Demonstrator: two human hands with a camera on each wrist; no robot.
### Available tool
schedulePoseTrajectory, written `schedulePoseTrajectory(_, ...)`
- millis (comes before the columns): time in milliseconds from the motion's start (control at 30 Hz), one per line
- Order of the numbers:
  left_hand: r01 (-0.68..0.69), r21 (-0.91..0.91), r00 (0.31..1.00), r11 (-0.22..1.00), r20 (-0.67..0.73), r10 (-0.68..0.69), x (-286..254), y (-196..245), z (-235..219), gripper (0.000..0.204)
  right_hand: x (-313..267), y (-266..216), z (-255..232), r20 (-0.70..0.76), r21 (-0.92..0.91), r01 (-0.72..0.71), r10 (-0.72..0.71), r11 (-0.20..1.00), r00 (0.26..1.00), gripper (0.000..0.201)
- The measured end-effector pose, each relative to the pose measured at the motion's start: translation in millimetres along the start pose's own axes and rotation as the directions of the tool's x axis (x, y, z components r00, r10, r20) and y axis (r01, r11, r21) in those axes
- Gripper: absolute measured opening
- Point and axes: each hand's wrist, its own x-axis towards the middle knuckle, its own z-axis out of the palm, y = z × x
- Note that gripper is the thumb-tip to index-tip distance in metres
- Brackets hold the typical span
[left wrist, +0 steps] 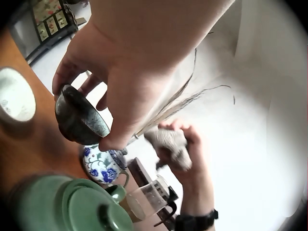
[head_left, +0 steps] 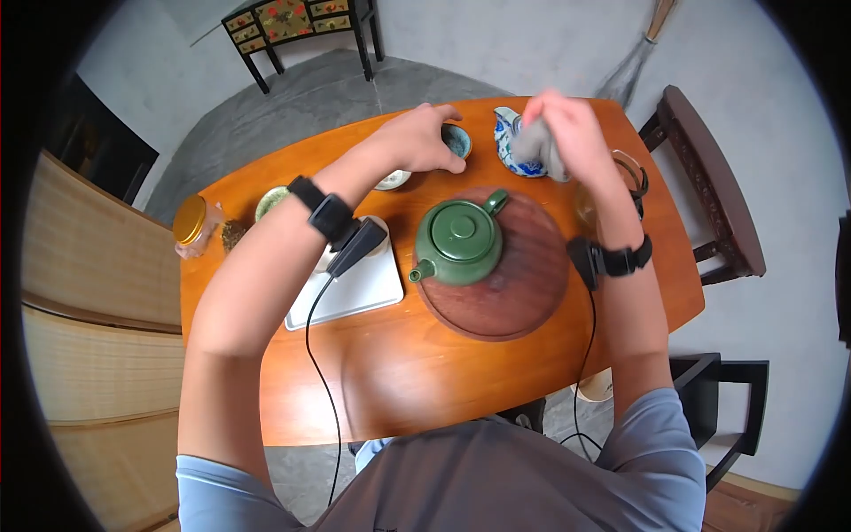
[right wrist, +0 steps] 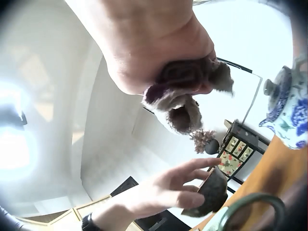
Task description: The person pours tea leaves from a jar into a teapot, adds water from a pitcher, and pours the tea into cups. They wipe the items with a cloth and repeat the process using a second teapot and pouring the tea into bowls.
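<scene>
My left hand (head_left: 417, 140) pinches a small dark teacup (head_left: 456, 142) by its rim, thumb on one side and fingers on the other. In the left wrist view the teacup (left wrist: 79, 118) is tilted, its speckled inside partly showing. My right hand (head_left: 578, 142) grips a crumpled grey cloth (head_left: 534, 146), blurred in the head view. The cloth (right wrist: 180, 108) bunches below the palm in the right wrist view. Beside the right hand stands a blue-and-white teapot (head_left: 505, 133), partly covered by the cloth. A pale cup (head_left: 393, 181) sits under the left wrist.
A green teapot (head_left: 461, 244) stands on a round brown board (head_left: 532, 301) at the table's middle. Left of it is a white tray (head_left: 355, 297), partly under my left arm. A gold-lidded jar (head_left: 189, 220) is at the far left, a glass pot (left wrist: 147, 199) at the right.
</scene>
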Motion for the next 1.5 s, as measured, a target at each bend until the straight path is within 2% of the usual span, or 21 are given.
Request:
schedulePoseTrajectory(33,-0.003,-0.002,1.000,1.000,-0.004,0.003,11,-6,6,0.086,-17,-2,0,0.108,0.089,-0.016,0.006,0.996,0.994,0.022)
schedulePoseTrajectory(100,-0.001,0.000,0.998,1.000,0.055,0.001,29,-12,19,0.088,-48,-34,14,0.172,0.003,-0.180,0.177,0.984,0.969,0.022)
schedulePoseTrajectory(133,-0.006,-0.002,0.998,1.000,0.057,0.006,34,-12,24,0.088,-59,-29,20,0.247,0.096,-0.261,0.231,0.960,0.941,0.025)
schedulePoseTrajectory(233,0.002,0.104,1.000,0.995,0.027,-0.005,45,-15,37,0.091,-81,-37,32,0.321,0.091,-0.328,0.284,0.940,0.903,0.024)
schedulePoseTrajectory(300,0.015,0.135,1.000,0.991,-0.018,-0.012,51,-21,46,0.091,-94,-17,42,0.268,0.127,-0.256,0.216,0.958,0.939,0.025)
schedulePoseTrajectory(433,0.054,0.143,0.998,0.988,-0.034,-0.050,50,-23,52,0.088,-103,-10,49,0.267,0.187,-0.353,0.299,0.917,0.916,0.030)
schedulePoseTrajectory(500,0.096,0.074,0.995,0.993,-0.045,-0.093,50,-27,55,0.088,-103,-16,48,0.249,0.079,-0.369,0.340,0.926,0.907,0.032)
schedulePoseTrajectory(733,0.039,0.036,0.997,0.999,-0.063,-0.037,45,-45,51,0.085,-107,-24,38,0.281,0.029,-0.355,0.333,0.935,0.900,0.024)
schedulePoseTrajectory(833,0.084,0.187,0.994,0.979,-0.083,-0.069,34,-55,36,0.083,-109,-24,37,0.308,0.068,-0.436,0.396,0.897,0.865,0.022)
schedulePoseTrajectory(900,0.185,0.293,0.970,0.938,0.096,-0.221,20,-54,16,0.082,-110,-16,42,0.204,0.122,-0.326,0.297,0.938,0.933,0.026)
schedulePoseTrajectory(933,0.166,0.307,0.964,0.937,0.152,-0.220,15,-55,10,0.084,-109,-18,43,0.204,0.122,-0.320,0.292,0.939,0.934,0.026)
schedulePoseTrajectory(1000,0.163,0.319,0.958,0.933,0.173,-0.227,-3,-57,4,0.085,-106,-22,41,0.040,0.211,-0.273,0.271,0.939,0.962,0.023)
schedulePoseTrajectory(1033,0.157,0.330,0.952,0.931,0.200,-0.231,-10,-57,1,0.085,-101,-16,36,-0.071,0.112,-0.168,0.177,0.979,0.982,0.020)
schedulePoseTrajectory(1100,0.111,0.288,0.957,0.951,0.226,-0.180,-12,-69,5,0.083,-93,-10,27,-0.304,0.231,-0.064,0.135,0.971,0.943,0.015)
schedulePoseTrajectory(1133,0.071,0.254,0.969,0.965,0.211,-0.126,-15,-73,7,0.082,-87,-12,19,-0.298,0.226,-0.055,0.123,0.973,0.947,0.015)
schedulePoseTrajectory(1200,0.062,0.173,0.975,0.983,0.199,-0.096,-15,-77,11,0.078,-76,-18,3,-0.228,0.636,-0.196,0.425,0.747,0.876,0.015)
schedulePoseTrajectory(1233,0.063,0.169,0.977,0.984,0.190,-0.095,-18,-75,11,0.078,-67,-32,2,-0.226,0.631,-0.193,0.417,0.751,0.880,0.015)
schedulePoseTrajectory(1300,0.063,0.167,0.988,0.984,0.127,-0.085,-24,-68,8,0.075,-50,-60,5,-0.106,0.880,-0.155,0.504,0.449,0.857,0.028)
schedulePoseTrajectory(1367,0.079,0.159,0.994,0.984,0.066,-0.090,-26,-59,-1,0.075,-41,-56,3,-0.060,0.875,-0.176,0.463,0.450,0.885,0.040)
schedulePoseTrajectory(1433,0.098,0.154,0.995,0.983,0.010,-0.101,-30,-49,-13,0.075,-31,-47,12,-0.194,0.915,-0.024,0.491,0.402,0.850,0.043)
schedulePoseTrajectory(1500,0.122,0.045,0.980,0.992,-0.165,-0.113,-36,-29,-30,0.077,-22,-54,25,-0.233,0.919,0.014,0.512,0.395,0.827,0.046)
